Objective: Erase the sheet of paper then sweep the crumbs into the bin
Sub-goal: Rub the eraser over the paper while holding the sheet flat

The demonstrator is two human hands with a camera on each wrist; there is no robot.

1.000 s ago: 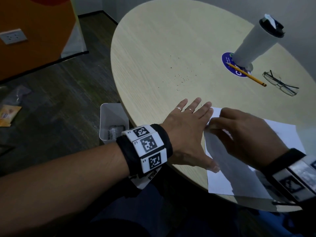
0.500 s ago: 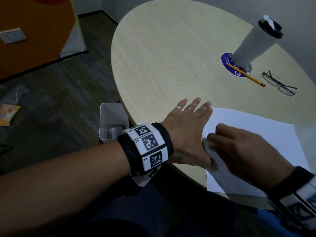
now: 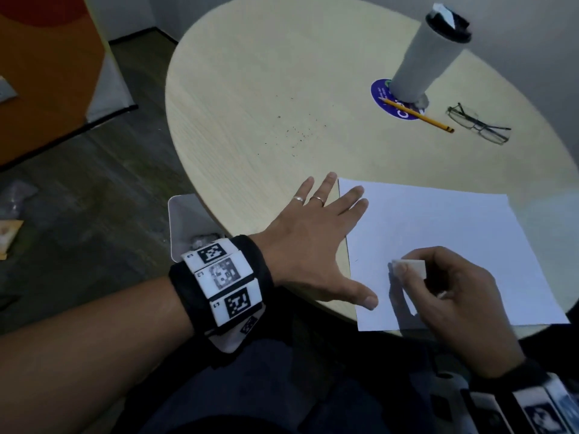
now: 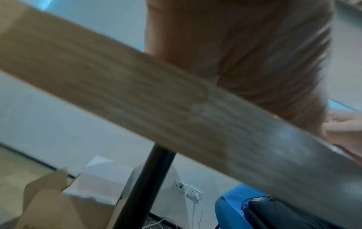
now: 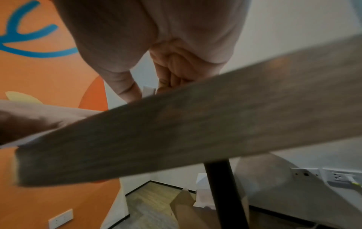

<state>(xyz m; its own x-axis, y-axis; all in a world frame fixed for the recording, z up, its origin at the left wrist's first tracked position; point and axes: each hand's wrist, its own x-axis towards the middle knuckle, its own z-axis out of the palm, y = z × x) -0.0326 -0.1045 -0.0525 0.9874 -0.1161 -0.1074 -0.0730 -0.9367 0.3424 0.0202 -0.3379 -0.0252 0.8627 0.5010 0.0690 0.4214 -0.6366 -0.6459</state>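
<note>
Erasing is the step in hand, judged from the head view: right hand (image 3: pixel 451 296) pinches a white eraser (image 3: pixel 410 268) between thumb and curled fingers, its lower edge down on the near-left part of the sheet of paper (image 3: pixel 438 233). Left hand (image 3: pixel 316 242) lies flat and spread, palm on the round table (image 3: pixel 250 73), index and middle fingertips and the thumb overlapping the sheet's left edge to pin it; it holds nothing. Dark crumbs (image 3: pixel 297 133) lie scattered on bare wood beyond the sheet, well apart from it. A white bin (image 3: pixel 181 214) stands on the floor just off the table's left rim, partly hidden behind the left wrist. Tumbler (image 3: pixel 426 57), pencil (image 3: pixel 416 115) and glasses (image 3: pixel 479 126) sit far right, out of the way. Next move likely calls for short firm strokes while the left hand keeps its pressure (marks on the sheet too faint to make out), sweeping afterwards. Left wrist view: blurred table edge across the frame, flat palm above it, little else. Right wrist view: table edge again, fingers (image 5: pixel 170 77) bunched round a sliver of the white eraser, wrist raised off the surface.
</note>
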